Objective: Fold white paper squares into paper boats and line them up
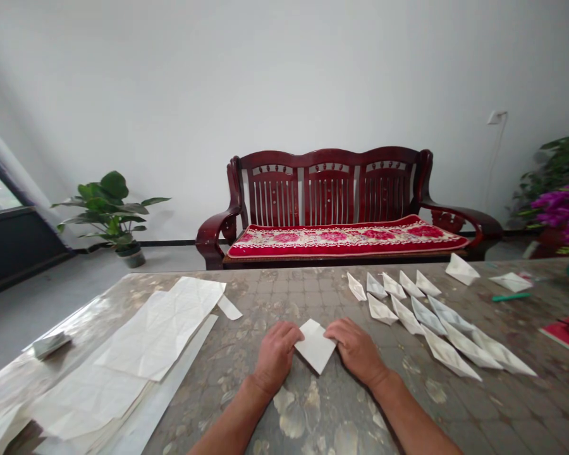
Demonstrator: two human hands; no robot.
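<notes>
Between my hands, just over the patterned tabletop, is a piece of white paper (317, 349) folded into a small diamond. My left hand (277, 355) grips its left corner, with the fingers curled and the thumb against the edge. On the opposite corner, my right hand (356, 351) pinches the paper the same way. The paper's lower point faces me. To the right stand several folded paper boats (448, 352) in rows, smaller ones at the back. Left of my hands lies a stack of creased white paper sheets (159, 335).
A narrow paper strip (230, 308) lies by the stack. A small grey box-like object (52, 345) rests at the table's left edge. On the right are a green pen (511, 297) and a red book (566, 335) with glasses on it. Behind the table stands a wooden bench (329, 189).
</notes>
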